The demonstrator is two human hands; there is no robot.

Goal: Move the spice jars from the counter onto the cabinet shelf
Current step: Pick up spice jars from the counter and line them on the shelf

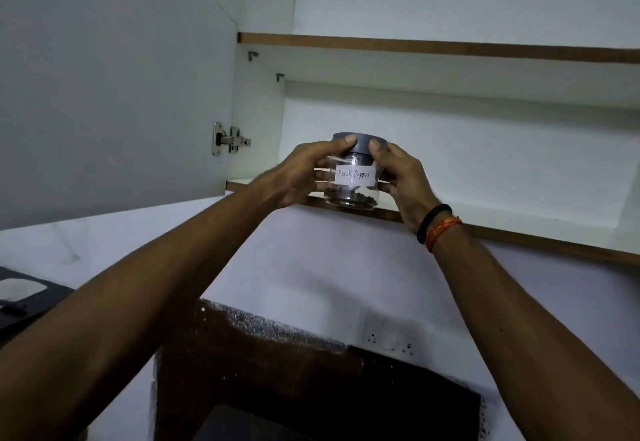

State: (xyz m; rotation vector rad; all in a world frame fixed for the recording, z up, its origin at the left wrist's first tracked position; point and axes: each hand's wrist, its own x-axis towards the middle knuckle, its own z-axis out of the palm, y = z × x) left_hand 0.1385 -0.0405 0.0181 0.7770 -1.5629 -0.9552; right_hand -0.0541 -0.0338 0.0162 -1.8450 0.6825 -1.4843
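A clear spice jar (353,186) with a grey lid and a white label reading "Black Pepper" is held up at the front edge of the lowest cabinet shelf (519,236). Dark peppercorns lie in its bottom. My left hand (304,173) grips its left side, thumb on the lid. My right hand (401,177) grips its right side, thumb on the lid too. I cannot tell whether the jar's base rests on the shelf or hangs just in front of it. The counter and other jars are out of view.
The open cabinet door (114,87) stands at the left with its hinge (230,140). A second shelf (433,47) runs above. Below are a white wall, a socket plate (389,340) and a dark patch. A dark object (24,298) sits at the far left.
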